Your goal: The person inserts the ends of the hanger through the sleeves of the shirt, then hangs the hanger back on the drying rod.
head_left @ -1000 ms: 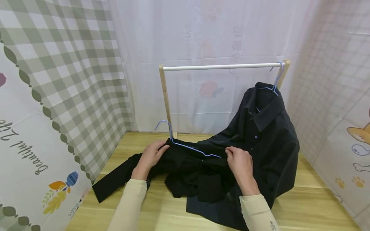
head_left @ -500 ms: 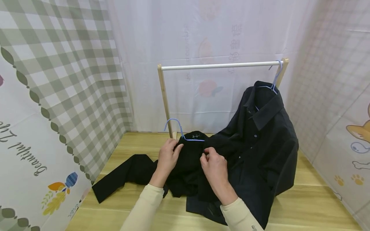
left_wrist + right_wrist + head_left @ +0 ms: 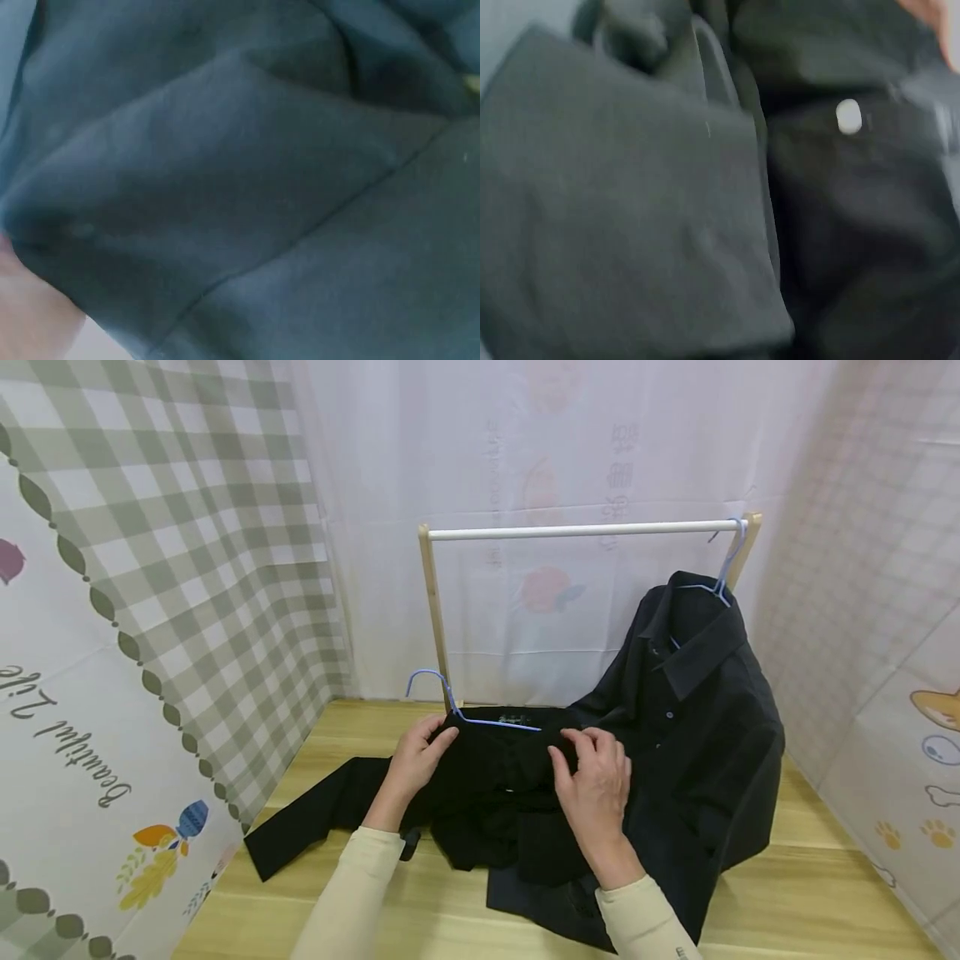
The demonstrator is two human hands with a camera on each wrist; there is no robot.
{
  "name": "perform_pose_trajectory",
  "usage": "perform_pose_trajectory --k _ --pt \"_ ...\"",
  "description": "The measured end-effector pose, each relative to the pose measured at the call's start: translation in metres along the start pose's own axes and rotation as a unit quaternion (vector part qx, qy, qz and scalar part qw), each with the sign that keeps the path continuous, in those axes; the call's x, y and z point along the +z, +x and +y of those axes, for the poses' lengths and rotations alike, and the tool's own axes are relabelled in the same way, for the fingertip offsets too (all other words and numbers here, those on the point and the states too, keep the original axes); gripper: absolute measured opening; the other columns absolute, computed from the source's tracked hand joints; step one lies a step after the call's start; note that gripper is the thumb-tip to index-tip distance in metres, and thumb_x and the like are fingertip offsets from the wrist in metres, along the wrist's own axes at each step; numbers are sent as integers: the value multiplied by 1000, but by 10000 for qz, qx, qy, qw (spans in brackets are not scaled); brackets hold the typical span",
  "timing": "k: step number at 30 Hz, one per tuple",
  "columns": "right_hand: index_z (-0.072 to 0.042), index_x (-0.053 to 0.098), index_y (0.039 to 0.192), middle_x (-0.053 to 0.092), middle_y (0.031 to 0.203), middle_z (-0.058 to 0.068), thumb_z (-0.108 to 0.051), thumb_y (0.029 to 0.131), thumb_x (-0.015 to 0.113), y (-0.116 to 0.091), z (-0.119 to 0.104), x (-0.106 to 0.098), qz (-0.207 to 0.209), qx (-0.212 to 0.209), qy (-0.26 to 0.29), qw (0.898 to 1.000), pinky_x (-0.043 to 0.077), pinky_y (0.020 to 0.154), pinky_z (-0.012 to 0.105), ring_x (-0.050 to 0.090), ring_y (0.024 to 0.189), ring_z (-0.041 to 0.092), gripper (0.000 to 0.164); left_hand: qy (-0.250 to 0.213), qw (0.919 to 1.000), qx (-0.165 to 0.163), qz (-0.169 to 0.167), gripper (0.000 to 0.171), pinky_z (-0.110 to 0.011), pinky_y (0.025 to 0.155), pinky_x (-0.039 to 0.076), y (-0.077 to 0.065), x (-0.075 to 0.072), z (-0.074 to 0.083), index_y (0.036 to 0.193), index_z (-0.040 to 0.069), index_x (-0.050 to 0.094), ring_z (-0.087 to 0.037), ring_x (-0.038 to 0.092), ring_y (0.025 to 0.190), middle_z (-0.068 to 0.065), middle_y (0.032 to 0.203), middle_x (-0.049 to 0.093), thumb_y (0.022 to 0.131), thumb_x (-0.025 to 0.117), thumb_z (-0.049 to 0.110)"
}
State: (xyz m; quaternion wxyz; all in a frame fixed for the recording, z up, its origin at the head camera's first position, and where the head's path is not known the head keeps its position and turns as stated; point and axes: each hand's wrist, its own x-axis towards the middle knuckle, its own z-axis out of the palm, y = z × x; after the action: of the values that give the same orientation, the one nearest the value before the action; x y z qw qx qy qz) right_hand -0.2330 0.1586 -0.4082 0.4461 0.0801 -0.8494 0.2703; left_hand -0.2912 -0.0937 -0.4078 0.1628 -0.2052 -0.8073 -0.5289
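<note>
A black shirt [image 3: 487, 777] lies bunched on the table, one sleeve stretched to the left. Its neckline surrounds a blue wire hanger [image 3: 495, 723] whose hook sticks up at the left. My left hand [image 3: 416, 756] pinches the shirt's cloth beside the base of the hook. On the other side, my right hand [image 3: 596, 781] holds the cloth between thumb and fingers, near the hanger's right end, which is hidden. Dark cloth [image 3: 240, 180] fills the left wrist view. The right wrist view has a loose flap [image 3: 630, 202] and a pale button [image 3: 848, 116].
Behind the hands stands a rack with a white rail [image 3: 585, 531] and wooden posts. A second black shirt [image 3: 705, 718] hangs on a blue hanger at its right end, its lower part trailing on the wooden table [image 3: 810, 877]. Printed curtains [image 3: 217, 527] enclose the sides and back.
Both hands first drew closer together, the right moving left with the cloth; then they spread apart again. The hanger hook shifted right, then back left. The neckline now lies flatter around the hanger.
</note>
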Motion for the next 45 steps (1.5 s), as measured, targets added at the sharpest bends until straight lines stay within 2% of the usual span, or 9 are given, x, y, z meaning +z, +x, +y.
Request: perform_pose_trajectory --k 3,6,9,11,19,27,35,40,45 --pt "3 61 128 58 127 24 -23 87 78 6 14 -10 -451 136 -197 9987 31 101 62 52 117 43 51 -59 9997 -17 -223 15 -43 87 45 1 -8 -2 103 6 70 -23 56 100 -8 107 65 100 62 18" --pt "5 66 117 66 114 23 -21 87 78 11 24 -18 -964 -73 -198 9951 30 105 62 60 108 40 41 -56 9990 95 -434 12 -40 85 44 1 -12 -1 101 6 70 -21 54 96 -6 101 63 99 62 16" --pt "-4 67 82 66 78 10 -16 86 78 14 27 -19 -1252 -568 -51 9905 44 90 52 64 78 30 17 -120 9976 280 -629 10 -37 80 43 2 -11 1 98 6 69 -20 52 91 -3 94 60 99 62 12" --pt "-12 56 69 53 62 -2 -14 86 78 15 25 -17 -1316 -819 79 9879 47 76 44 56 62 21 27 -196 9961 384 -765 9 -35 76 40 3 -7 5 94 5 67 -20 49 85 -2 88 56 99 61 10" --pt "-19 54 71 32 58 -12 -17 89 75 13 15 -14 -1528 -272 715 9853 31 49 27 36 49 5 28 291 9916 550 -1136 12 -34 78 47 3 8 15 100 5 68 -18 55 87 -2 95 62 99 63 16" --pt "-15 49 66 32 52 -5 -21 95 69 24 36 -30 -1229 807 813 9858 30 48 29 35 47 13 36 1179 9915 -80 -549 22 -47 93 50 0 -31 -6 111 6 75 -29 65 106 -9 111 71 93 70 18" --pt "-12 49 68 35 53 -3 -27 97 67 25 44 -35 -1383 1199 979 9782 33 50 28 40 50 13 37 1206 9870 -886 -582 30 -50 97 47 -4 -58 -27 120 9 71 -31 61 113 -11 120 68 97 66 27" --pt "-10 53 71 39 54 -2 -27 98 66 25 48 -36 -1271 1427 1081 9756 34 50 27 44 52 13 34 926 9814 -1671 167 30 -46 92 49 -6 -72 -40 119 3 70 -30 62 106 -14 113 69 100 62 25" --pt "-11 50 71 38 54 -2 -28 98 65 23 46 -36 -1366 1397 1124 9743 34 49 27 42 50 13 35 1264 9733 -1702 881 24 -42 82 49 -5 -72 -39 109 3 74 -28 63 92 -13 100 70 100 63 21"
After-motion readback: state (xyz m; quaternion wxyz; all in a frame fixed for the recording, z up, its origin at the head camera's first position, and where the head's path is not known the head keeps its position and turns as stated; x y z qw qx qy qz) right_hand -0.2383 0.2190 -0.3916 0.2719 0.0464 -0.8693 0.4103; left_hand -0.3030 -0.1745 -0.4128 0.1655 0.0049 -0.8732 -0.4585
